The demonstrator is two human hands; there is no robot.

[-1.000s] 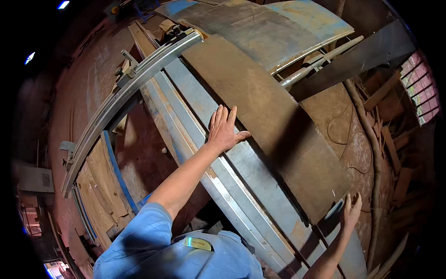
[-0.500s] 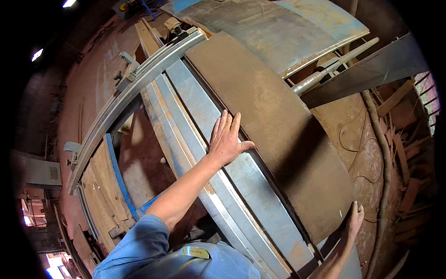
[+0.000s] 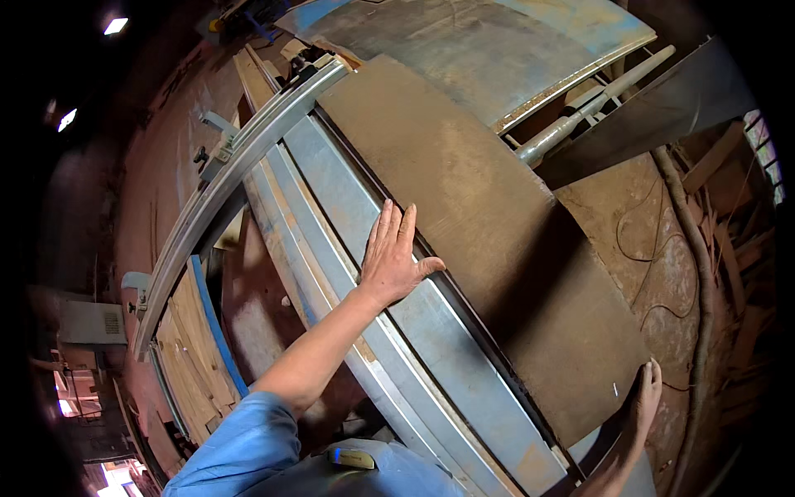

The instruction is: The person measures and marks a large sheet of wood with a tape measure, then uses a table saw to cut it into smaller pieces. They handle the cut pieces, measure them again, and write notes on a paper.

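A large flat brown board lies on a pale metal machine table, its long left side along a dark gap. My left hand lies palm down on the metal strip beside the board. Its fingers are stretched forward, and the thumb reaches out to the board's left edge. At the board's near right corner, my right hand is against the edge, fingers close together and pointing away from me. Its thumb and palm are mostly hidden.
A curved-looking metal rail with clamp-like stops crosses the far left. Beyond the board lies a large grey-blue sheet, near a pale metal tube. Wooden planks are stacked at left. A thick hose runs down the right.
The view has turned slightly. Both hands keep their places on the table and at the board's corner, and the board shows no clear shift of its own.
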